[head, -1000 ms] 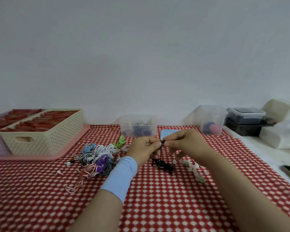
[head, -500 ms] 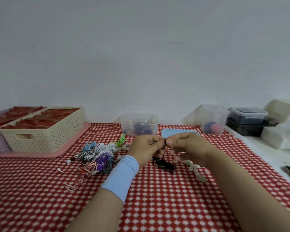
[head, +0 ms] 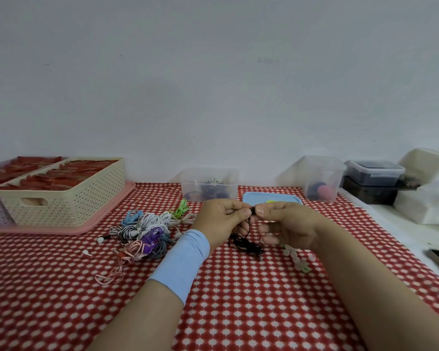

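My left hand (head: 222, 221) and my right hand (head: 287, 224) meet above the red checked tablecloth (head: 238, 300). Both pinch the upper end of a black earphone cable (head: 246, 244) between thumb and forefinger. The rest of that cable hangs down and lies bunched on the cloth just below the hands. A light blue band covers my left wrist. What sits at the pinched tip is too small to tell.
A pile of coloured coiled cables (head: 147, 231) lies left of the hands. Small pale ear tips (head: 295, 257) lie to the right. A cream basket (head: 61, 196) stands on a pink tray at the left. Clear boxes (head: 209, 184) (head: 321, 178), a blue lid (head: 271, 198) and dark containers (head: 373, 181) line the back.
Both hands have risen slightly while pinching the cable end, and the head view tilted so the blue lid behind them shows more. The cable bundle stays on the cloth.
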Demonstrator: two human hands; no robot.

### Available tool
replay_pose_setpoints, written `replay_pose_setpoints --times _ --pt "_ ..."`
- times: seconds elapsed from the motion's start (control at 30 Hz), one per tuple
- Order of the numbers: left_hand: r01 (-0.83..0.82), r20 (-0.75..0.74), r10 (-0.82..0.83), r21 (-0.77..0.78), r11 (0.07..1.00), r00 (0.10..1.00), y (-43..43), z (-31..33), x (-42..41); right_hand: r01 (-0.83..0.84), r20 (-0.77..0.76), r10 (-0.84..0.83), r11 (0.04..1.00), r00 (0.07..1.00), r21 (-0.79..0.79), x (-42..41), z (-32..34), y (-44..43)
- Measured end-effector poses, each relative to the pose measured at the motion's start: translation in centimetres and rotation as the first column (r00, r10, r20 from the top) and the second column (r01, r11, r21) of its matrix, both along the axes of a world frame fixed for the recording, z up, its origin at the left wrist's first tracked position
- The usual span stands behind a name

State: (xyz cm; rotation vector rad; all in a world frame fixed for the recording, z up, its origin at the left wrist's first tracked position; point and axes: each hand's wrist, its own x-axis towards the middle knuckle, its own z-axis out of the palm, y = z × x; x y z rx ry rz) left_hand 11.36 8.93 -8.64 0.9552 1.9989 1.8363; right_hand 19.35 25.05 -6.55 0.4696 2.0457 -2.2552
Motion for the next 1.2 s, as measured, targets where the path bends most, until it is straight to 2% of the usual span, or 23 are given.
replay_pose_setpoints --times 0.13,0.33,0.43,0.53,0.63,0.7,0.8,0.87,1.07,1.2 --pt "0.005 0.018 -0.005 0.001 1.0 1.0 0.2 -0.2 0.0 -0.019 0.022 0.019 1.0 1.0 -0.023 -0.2 -0.2 0.1" --pt "-0.003 0.049 0.003 -0.005 1.0 0.999 0.3 -0.4 -0.1 0.036 -0.013 -0.036 0.999 0.999 0.033 0.0 -0.1 0.1" --pt "-0.011 0.106 0.013 -0.017 1.0 0.994 0.4 -0.7 -0.3 0.111 -0.153 -0.085 0.978 0.985 0.175 -0.1 -0.3 0.0" --pt "-0.035 0.193 0.04 -0.028 0.999 0.98 0.4 -1.0 -0.5 0.183 -0.29 -0.07 0.905 0.954 0.384 -0.2 -0.4 -0.8" --pt "-0.018 0.259 0.018 -0.003 1.0 0.966 0.3 -1.0 -0.7 0.195 -0.332 -0.028 0.854 0.943 0.482 -0.2 -0.3 -1.1" --pt "0.006 0.234 -0.011 0.02 1.0 0.972 0.2 -0.9 -0.7 0.169 -0.316 -0.021 0.877 0.949 0.45 0.1 -0.1 -0.8" --pt "0.029 0.171 -0.037 0.051 0.998 0.984 0.0 -0.6 -0.7 0.084 -0.214 -0.031 0.966 0.976 0.243 0.3 -0.1 -0.4" --pt "0.02 0.129 -0.024 0.035 0.999 0.991 -0.1 -0.5 -0.7 0.062 -0.146 -0.038 0.984 0.989 0.167 0.3 -0.2 -0.2" --pt "0.03 0.027 -0.029 -0.053 0.998 0.999 -0.2 0.0 -0.6 0.003 -0.042 0.004 0.986 0.999 0.167 0.3 0.1 0.3" --pt "0.023 -0.03 -0.026 -0.113 0.993 0.999 -0.3 0.1 -0.6 0.002 -0.029 0.004 0.979 1.0 0.204 0.3 0.1 0.4"
